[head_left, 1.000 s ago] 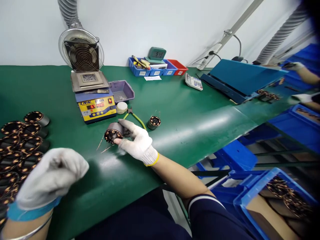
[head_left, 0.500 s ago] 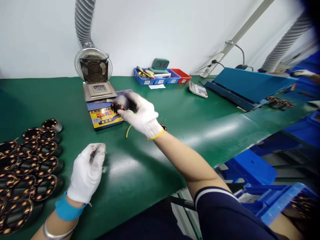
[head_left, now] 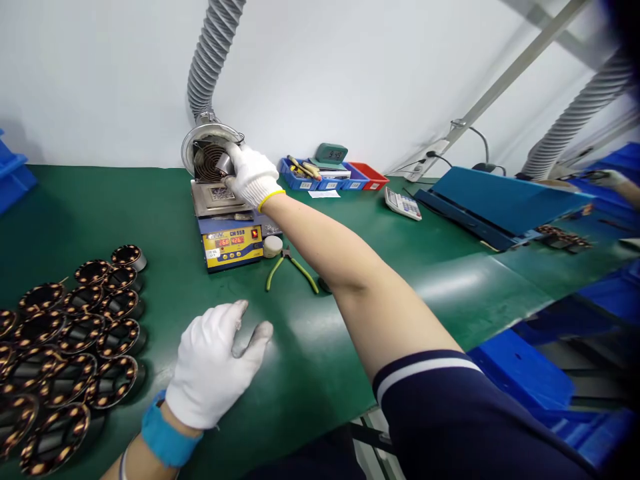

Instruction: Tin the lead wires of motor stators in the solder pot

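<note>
- The left hand [head_left: 213, 360], nearest, hung over the bench, thumb parted from the fingers, its grip slack.
- The right hand [head_left: 253, 175], farther out, grasped a grey metal ring [head_left: 225, 165] between thumb and fingers, above the steel top plate [head_left: 206, 200] of the yellow-fronted heater [head_left: 233, 248] and before the round fan guard [head_left: 207, 159].
- The ring's curved grey side showed leftward; the glove hid so much that its long axis and the facing of its open end could not be told.
- Copper-wound rings [head_left: 83, 332] stood in rows at left, rims turned up toward the camera.
- The right forearm [head_left: 320, 243] crossed the bench, partly covering a dark object [head_left: 324, 285] near the green-handled pliers [head_left: 303, 272].
- A round white pot [head_left: 273, 247] sat just beside the heater.
- The bench top [head_left: 160, 220] was green and glossy; trays [head_left: 333, 184], a calculator [head_left: 403, 204] and a clock [head_left: 331, 154] lay toward the white wall [head_left: 350, 73].
</note>
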### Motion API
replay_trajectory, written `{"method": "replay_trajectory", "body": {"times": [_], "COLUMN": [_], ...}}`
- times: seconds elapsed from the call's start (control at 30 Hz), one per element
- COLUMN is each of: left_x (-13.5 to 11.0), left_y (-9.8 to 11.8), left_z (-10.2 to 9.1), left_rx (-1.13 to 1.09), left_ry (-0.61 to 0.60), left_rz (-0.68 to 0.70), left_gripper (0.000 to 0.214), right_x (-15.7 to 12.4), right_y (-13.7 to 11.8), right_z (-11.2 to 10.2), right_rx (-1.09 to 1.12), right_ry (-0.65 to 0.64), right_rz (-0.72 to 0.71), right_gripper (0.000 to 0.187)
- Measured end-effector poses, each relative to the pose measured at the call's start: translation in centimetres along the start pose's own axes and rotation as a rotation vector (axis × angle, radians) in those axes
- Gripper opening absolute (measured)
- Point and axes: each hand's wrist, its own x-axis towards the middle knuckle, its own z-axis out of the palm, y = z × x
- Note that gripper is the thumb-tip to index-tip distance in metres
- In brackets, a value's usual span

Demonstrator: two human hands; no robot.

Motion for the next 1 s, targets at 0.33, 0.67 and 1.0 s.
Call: {"method": "replay_trajectory", "body": {"times": [0.33,0.67,1.0], "left_x": [0.2,0.1,0.3], "left_y": [0.5,0.4,-0.4], "left_z": [-0.3,-0.3,0.2], "left_rx": [0.055,0.055,-0.051], "left_ry": [-0.005,0.004,0.007], "left_rz": [0.035,0.038,-0.190], "left_gripper": [0.034,0.035,0.040], "right_x": [-0.1,0.0,-2.2], "right_y": [-0.6,-0.7,0.1], "right_z": [1.1,1.1,-1.7], "right_rx": [0.001,0.050,0.449], "right_ry": [-0.073,-0.071,0.068], "right_rz": [0.054,0.056,0.183], "right_gripper": [0.062,0.060,0.061]}}
